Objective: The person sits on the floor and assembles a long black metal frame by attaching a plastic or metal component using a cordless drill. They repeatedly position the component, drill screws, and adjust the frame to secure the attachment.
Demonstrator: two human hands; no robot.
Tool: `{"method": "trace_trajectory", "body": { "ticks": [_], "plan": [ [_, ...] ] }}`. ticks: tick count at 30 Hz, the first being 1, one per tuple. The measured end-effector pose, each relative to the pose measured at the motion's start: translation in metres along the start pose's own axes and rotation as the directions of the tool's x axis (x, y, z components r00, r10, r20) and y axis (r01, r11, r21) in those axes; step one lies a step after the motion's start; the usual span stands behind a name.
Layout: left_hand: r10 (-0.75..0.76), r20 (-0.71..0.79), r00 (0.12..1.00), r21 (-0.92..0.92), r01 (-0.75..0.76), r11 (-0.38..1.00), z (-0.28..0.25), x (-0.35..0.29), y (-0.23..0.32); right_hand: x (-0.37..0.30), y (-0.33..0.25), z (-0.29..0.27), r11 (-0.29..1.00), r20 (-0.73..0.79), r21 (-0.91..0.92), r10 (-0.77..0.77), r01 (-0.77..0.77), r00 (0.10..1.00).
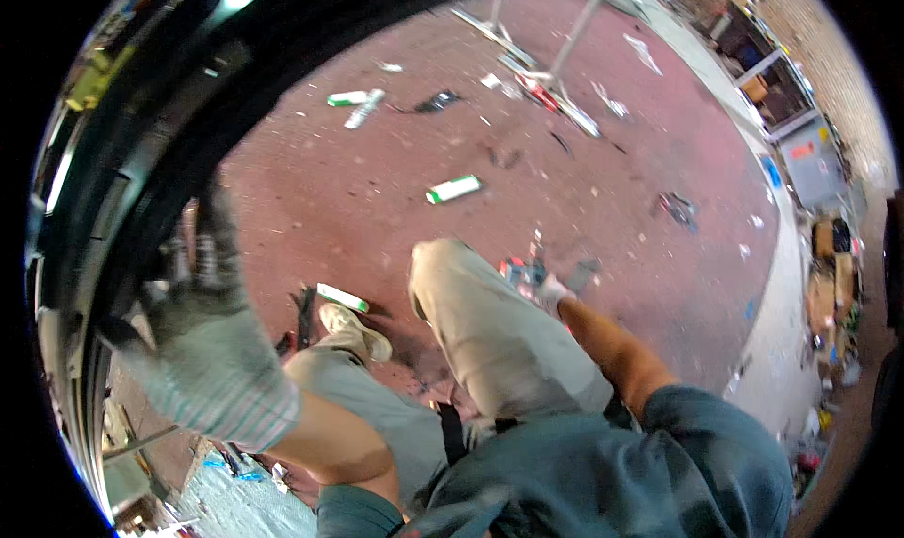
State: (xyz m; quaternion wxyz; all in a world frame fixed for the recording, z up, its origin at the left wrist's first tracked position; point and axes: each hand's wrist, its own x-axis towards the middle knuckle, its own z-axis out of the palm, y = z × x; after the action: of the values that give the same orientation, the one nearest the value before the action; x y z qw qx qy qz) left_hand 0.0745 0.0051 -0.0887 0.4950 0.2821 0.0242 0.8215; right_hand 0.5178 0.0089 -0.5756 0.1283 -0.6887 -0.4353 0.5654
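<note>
My left hand point(202, 321), in a grey knit glove with green stripes and a dark coated palm, is raised at the left beside a large dark frame point(155, 176). Its fingers point upward with the thumb apart, blurred by motion; whether they touch the frame I cannot tell. Low by my right knee, my right hand point(550, 295), in a pale glove, is closed on a power drill point(524, 273) in red and dark grey. The drill's narrow tip points away from me. My knee hides part of the drill and the hand.
On the reddish floor point(358, 190) lie a green-and-white tube point(454, 190), another tube point(342, 298) by my shoe, and scattered scraps. A metal stand point(574, 34) rises at the far side. Cardboard boxes point(821, 298) and a grey cabinet point(812, 166) line the right wall.
</note>
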Motion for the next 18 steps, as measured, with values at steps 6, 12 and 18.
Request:
{"method": "trace_trajectory", "body": {
  "ticks": [6, 12, 18],
  "plan": [
    [0.063, -0.356, 0.932, 0.041, -0.052, 0.998, 0.019, 0.012, -0.01, -0.014, -0.043, 0.029, 0.924, -0.289, -0.201, 0.263, -0.327, 0.921],
    [0.062, -0.303, 0.951, 0.01, -0.062, 0.998, 0.014, 0.005, -0.006, 0.011, -0.01, 0.012, 0.937, -0.559, -0.149, 0.184, -0.316, 0.808],
    [0.053, -0.319, 0.946, -0.026, -0.065, 0.998, 0.015, 0.006, -0.005, 0.007, -0.049, 0.021, 0.895, -0.482, -0.231, 0.235, -0.382, 0.844]
  ]
}}
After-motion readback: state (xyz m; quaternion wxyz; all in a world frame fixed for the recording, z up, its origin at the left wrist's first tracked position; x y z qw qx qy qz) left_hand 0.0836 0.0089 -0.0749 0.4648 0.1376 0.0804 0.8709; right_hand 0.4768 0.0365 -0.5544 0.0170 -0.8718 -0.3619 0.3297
